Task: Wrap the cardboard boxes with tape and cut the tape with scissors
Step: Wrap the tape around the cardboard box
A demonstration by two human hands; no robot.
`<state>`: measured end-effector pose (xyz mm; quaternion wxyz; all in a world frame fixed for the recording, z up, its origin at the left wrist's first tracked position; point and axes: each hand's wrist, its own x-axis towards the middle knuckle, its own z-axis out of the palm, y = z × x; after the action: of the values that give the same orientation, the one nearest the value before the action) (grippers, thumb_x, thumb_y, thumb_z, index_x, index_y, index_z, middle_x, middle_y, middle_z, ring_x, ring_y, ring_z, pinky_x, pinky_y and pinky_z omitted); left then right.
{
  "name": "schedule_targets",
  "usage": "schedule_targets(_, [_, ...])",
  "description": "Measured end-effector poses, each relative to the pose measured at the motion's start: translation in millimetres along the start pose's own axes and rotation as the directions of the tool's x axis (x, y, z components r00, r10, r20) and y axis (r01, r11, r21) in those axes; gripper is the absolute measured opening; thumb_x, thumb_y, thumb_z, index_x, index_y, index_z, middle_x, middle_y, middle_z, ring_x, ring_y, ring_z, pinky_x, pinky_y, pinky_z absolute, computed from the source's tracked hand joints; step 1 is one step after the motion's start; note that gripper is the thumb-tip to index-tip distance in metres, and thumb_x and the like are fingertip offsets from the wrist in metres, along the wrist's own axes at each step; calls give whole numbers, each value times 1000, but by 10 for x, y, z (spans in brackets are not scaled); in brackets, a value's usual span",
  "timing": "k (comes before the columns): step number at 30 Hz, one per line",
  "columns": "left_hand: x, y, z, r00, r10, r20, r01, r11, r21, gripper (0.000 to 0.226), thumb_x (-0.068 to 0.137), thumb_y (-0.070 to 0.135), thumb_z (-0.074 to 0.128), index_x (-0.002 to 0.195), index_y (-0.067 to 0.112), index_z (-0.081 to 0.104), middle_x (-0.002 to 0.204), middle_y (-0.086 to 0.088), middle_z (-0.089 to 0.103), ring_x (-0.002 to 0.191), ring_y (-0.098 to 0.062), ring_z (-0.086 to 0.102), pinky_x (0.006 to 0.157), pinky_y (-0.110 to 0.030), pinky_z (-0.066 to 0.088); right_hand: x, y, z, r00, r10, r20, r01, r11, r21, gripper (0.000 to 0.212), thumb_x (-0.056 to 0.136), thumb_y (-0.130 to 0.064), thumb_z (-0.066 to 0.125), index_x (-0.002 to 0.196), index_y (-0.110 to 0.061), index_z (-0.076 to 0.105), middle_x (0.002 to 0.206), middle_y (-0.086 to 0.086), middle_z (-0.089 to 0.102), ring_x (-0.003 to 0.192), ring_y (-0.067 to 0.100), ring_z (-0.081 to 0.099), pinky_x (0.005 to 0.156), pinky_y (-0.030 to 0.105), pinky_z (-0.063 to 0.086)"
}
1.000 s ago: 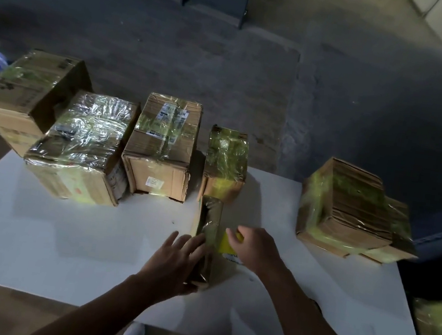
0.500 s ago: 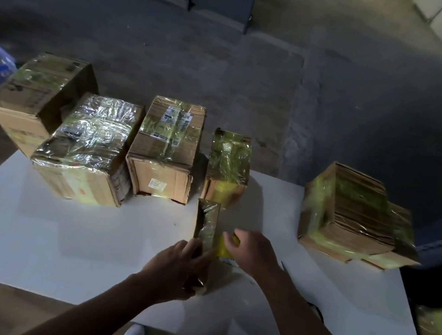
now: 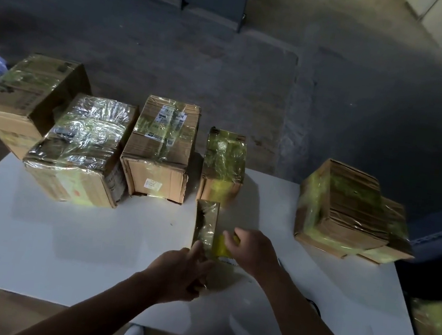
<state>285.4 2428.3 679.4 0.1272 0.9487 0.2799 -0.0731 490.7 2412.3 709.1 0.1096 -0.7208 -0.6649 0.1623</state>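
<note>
1. Tabletop (image 3: 33, 240), white, carries a row of tape-wrapped cardboard boxes along its far edge.
2. My left hand (image 3: 181, 272) grips the near end of a slim box (image 3: 206, 226) that stands on its narrow side in front of me, fingers curled round it.
3. My right hand (image 3: 252, 250) presses against the slim box's right face, fingers closed on something yellow (image 3: 224, 246); it may be the tape, though the dim light leaves me unsure.
4. Just behind the slim box sits a small wrapped box (image 3: 224, 165), with a labelled box (image 3: 161, 149) and a shiny wrapped box (image 3: 83, 150) to its left.
5. A squat taped box (image 3: 350, 211) rests well apart on the right.
</note>
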Motion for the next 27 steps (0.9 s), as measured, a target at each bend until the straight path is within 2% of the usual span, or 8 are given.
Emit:
schedule_targets(5, [-13,138,167,993,-81,-80,73,992,-101,71,78,63,61,134,25,38,141,-10,35,91,-26,63,73,-32,57,0,-15,-149,997,-71,-14,70,993,-94,51,93,-45,50,55,-23,25,48,-5,28,44,7,25,46,24,22])
schedule_targets(7, [-2,222,207,984,-57,-168,44,996,-79,74,63,67,73,118,22,53,122,-12,55,76,-21,66,60,-27,58,4,21,-198,998,-63,-20,63,998,-21,43,93,-44,53,58,-23,36,51,-5,37,47,10,36,49,25,27])
schedule_targets(9, [-20,252,218,959,-51,-277,33,997,-70,78,51,69,78,109,23,52,106,-10,62,72,-19,65,56,-27,58,0,76,-221,999,-38,12,36,993,109,33,92,-45,55,70,-21,52,60,-5,51,57,12,50,53,25,35])
schedule_targets(14, [-118,71,361,947,-50,-317,69,997,47,82,58,73,69,123,25,51,135,-16,51,124,-42,50,93,-61,47,-43,25,-116,992,-18,125,-27,938,346,31,90,-56,53,74,-29,55,64,-10,52,61,-2,53,53,11,40])
schedule_targets(16, [-146,-44,331,964,-39,-261,64,994,87,87,55,74,71,125,26,51,139,-16,52,128,-41,48,95,-63,43,-18,-56,-36,989,-53,141,-1,935,354,26,91,-54,54,84,-29,58,70,-12,53,65,-2,54,56,9,39])
schedule_targets(19, [-166,-204,286,979,-44,-200,68,991,118,87,49,74,76,118,24,57,129,-13,62,119,-35,58,90,-61,49,61,-183,23,982,-100,160,44,946,321,29,91,-50,56,103,-24,59,84,-13,55,76,1,55,64,13,43])
schedule_targets(22, [-234,-268,393,978,-60,-200,90,985,144,70,55,68,78,109,23,70,104,-4,73,108,-30,66,86,-57,52,114,-247,91,984,-76,164,19,947,321,31,90,-48,58,105,-20,57,94,-6,55,87,9,56,72,23,49])
schedule_targets(27, [-282,-136,648,940,-4,-342,29,997,69,48,62,44,79,101,20,64,94,-7,65,88,-28,63,73,-39,56,56,-235,201,977,11,212,-80,944,320,30,91,-58,50,97,-28,52,77,-17,52,74,-3,53,58,8,35])
